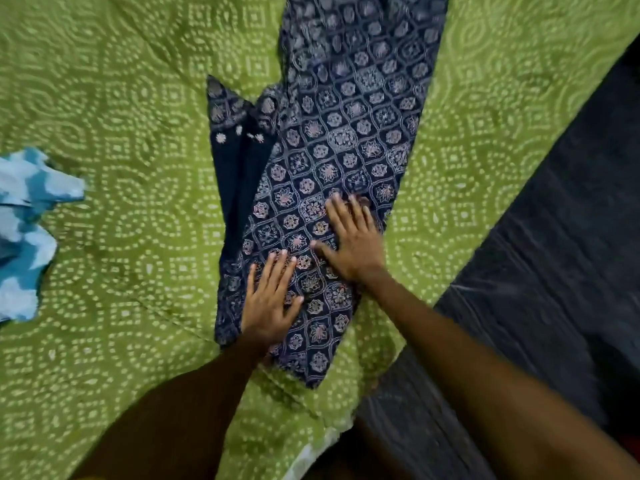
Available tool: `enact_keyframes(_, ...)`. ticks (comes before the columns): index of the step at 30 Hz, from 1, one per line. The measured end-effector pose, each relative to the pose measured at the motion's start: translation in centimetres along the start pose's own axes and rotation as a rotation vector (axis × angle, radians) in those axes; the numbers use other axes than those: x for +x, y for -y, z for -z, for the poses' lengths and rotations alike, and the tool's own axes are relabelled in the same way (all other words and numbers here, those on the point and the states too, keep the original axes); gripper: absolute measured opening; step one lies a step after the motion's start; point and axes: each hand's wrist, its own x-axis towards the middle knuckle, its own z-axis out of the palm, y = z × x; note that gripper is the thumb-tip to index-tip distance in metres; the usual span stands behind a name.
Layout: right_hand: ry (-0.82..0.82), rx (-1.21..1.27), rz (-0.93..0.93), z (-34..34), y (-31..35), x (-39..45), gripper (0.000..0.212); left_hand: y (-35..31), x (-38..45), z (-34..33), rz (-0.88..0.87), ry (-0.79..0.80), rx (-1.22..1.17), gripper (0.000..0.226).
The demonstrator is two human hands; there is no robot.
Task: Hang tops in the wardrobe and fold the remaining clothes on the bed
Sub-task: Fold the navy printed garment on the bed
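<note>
Navy printed garment, lying long and narrow across the green bedspread, far end running out of view at the top, near end close to the bed's corner. Plain dark flap turned over along its left edge, with a pointed tip sticking up.

Step in hand, by the look of it: smoothing before a fold, part of folding the remaining clothes. Next move likely calls for taking hold of one end and bringing it over the other, keeping the edges aligned and that loose flap tucked flat.

Left hand flat on the near part of the cloth, fingers spread, palm down, gripping nothing. Right hand just beyond it, also flat and spread, pressing the fabric, slightly blurred. Both forearms reaching in from below, near each other but not touching.

Blue-and-white cloth well apart at the left. Dark floor off to the right.
</note>
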Motion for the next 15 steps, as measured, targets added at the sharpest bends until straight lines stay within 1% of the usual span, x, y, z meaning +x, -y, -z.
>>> enact_keyframes(2,-0.066,-0.022,-0.075,1.8,-2.0,4.2,0.091,0.2,0.1,-0.5,-0.007,-0.040,-0.014,0.071)
enact_keyframes(4,-0.136,0.046,-0.160,3.7,-3.9,8.3,0.091,0.4,0.0,-0.9,-0.017,-0.067,-0.024,0.074)
enact_keyframes(7,-0.145,0.134,-0.258,6.1,-5.9,12.6,0.085,0.9,0.0,-1.6,-0.037,-0.100,-0.019,0.075)
enact_keyframes(10,-0.167,0.132,-0.332,6.1,-5.4,13.0,0.081,1.1,0.1,-2.0,-0.045,-0.111,-0.054,0.067)
enact_keyframes(15,-0.244,0.213,-0.420,3.8,-1.7,9.4,0.070,1.1,0.4,-2.1,-0.067,-0.125,-0.016,0.068)
